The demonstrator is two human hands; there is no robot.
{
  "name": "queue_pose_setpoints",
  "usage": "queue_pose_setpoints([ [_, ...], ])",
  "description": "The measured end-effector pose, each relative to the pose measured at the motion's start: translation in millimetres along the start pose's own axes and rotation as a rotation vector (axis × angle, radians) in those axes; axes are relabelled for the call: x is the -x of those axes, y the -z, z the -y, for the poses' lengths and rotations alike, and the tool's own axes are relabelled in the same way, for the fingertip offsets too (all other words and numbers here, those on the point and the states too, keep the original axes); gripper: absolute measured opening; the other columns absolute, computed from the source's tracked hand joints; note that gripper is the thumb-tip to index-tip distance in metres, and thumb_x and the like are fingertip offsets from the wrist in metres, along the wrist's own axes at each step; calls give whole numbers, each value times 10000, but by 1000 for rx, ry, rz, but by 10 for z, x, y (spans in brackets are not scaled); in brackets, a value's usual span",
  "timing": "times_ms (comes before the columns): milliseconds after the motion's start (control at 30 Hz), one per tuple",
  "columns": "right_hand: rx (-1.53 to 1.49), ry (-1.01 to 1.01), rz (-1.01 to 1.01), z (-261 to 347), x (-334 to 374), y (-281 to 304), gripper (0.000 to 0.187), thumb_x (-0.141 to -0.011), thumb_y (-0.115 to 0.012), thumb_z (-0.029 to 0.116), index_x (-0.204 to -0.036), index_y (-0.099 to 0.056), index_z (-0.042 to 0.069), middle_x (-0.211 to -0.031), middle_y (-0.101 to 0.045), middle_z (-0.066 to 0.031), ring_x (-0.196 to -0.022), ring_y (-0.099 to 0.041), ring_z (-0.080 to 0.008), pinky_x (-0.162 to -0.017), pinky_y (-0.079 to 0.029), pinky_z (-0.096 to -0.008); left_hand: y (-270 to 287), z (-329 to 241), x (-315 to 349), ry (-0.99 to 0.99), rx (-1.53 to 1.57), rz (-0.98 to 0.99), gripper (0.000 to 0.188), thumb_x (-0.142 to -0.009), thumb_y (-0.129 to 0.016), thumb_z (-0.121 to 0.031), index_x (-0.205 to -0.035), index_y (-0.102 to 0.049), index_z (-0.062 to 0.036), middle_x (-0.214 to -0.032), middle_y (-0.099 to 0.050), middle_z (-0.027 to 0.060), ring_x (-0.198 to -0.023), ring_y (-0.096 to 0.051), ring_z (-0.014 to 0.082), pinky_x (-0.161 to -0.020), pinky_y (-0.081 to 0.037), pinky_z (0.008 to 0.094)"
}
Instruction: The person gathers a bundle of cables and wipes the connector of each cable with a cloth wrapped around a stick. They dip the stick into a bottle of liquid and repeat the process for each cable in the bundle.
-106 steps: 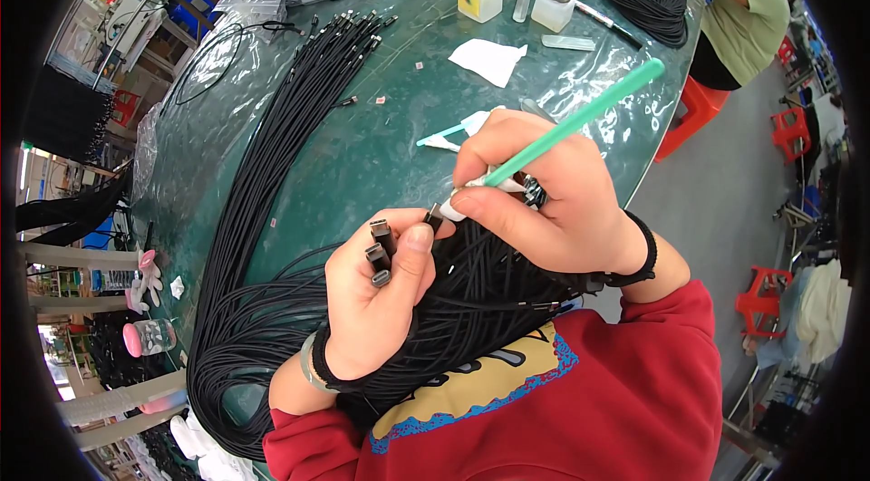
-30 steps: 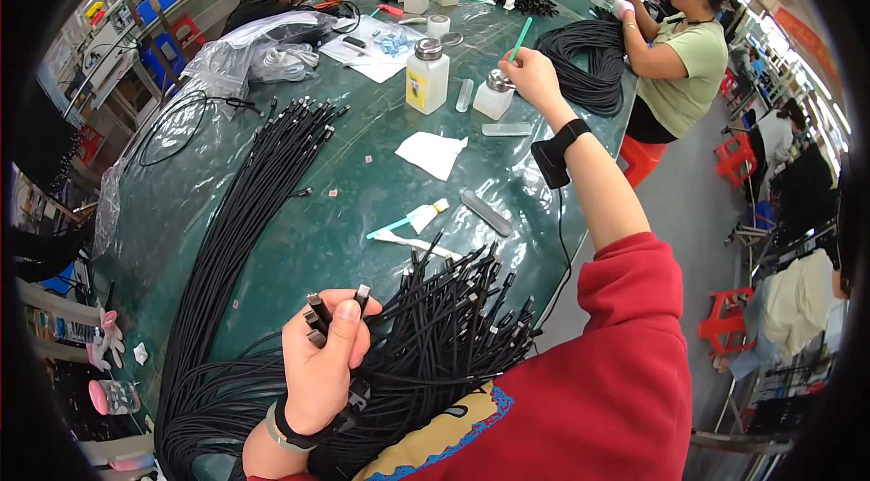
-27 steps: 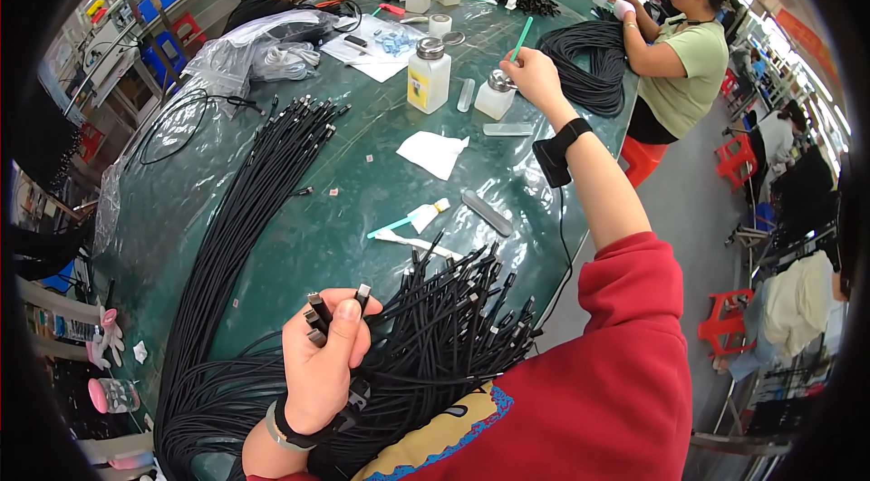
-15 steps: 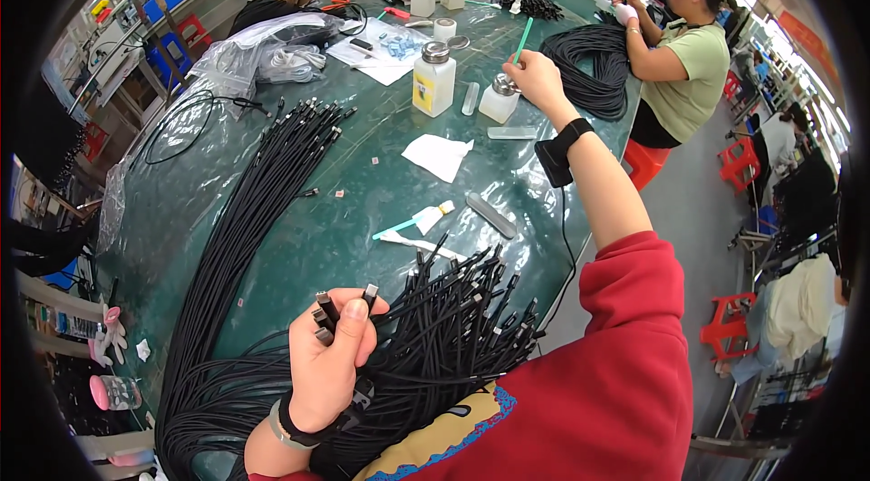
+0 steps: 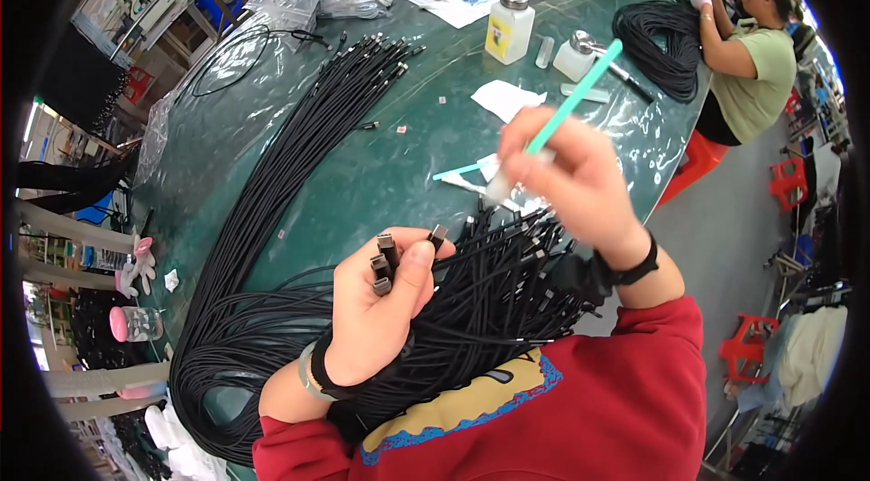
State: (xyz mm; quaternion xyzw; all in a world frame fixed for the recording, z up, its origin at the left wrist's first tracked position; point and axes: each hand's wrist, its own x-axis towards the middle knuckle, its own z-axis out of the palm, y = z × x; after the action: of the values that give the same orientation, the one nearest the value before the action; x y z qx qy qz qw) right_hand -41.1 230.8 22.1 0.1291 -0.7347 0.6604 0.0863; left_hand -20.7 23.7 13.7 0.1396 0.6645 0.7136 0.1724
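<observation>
My left hand (image 5: 376, 318) is closed around several black cables, with their metal-tipped plugs (image 5: 385, 256) standing up from the fingers. One plug (image 5: 438, 234) sticks out apart from the others, beyond the thumb. Between the fingers of my right hand (image 5: 580, 187) is a light green stick (image 5: 580, 91), slanting up to the right. Its white lower tip (image 5: 500, 187) is blurred by motion and hangs above the table, near the plugs. Under both hands lies a heap of loose black cables (image 5: 489, 286). A second green stick (image 5: 458, 173) rests beyond the heap beside white wrapping.
A long bundle of black cables (image 5: 281, 155) runs along the left. Farther back stand a square white bottle (image 5: 507, 33) and a smaller metal-topped bottle (image 5: 571, 60), near a white cloth (image 5: 503, 99). At the right, a person in a green shirt (image 5: 766, 69) sits by coiled cables (image 5: 657, 42).
My right hand has drawn back from the smaller bottle toward my left hand, bringing the green stick. My left hand still grips the cables. The view has shifted.
</observation>
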Motion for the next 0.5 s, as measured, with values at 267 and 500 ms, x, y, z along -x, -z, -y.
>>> queue_pose_setpoints([
  [267, 324, 510, 104, 73, 74, -247, 118, -719, -608, 31, -819, -545, 42, -740, -546, -41, -690, -481, -200, -716, -375, -312, -29, 1, 39, -28, -41, 16, 184, -889, -439, -119, -879, -550, 27, -513, -403, -53, -444, -323, 5, -411, -240, 166],
  [500, 296, 471, 65, -6, 103, -219, 121, -708, -612, 24, -807, -544, 38, -732, -545, -43, -677, -473, -205, -669, -364, -316, -8, -10, 59, -37, -19, 3, 212, -879, -451, -145, -871, -534, 50, -535, -439, -17, -421, -310, 24, -398, -230, 181],
])
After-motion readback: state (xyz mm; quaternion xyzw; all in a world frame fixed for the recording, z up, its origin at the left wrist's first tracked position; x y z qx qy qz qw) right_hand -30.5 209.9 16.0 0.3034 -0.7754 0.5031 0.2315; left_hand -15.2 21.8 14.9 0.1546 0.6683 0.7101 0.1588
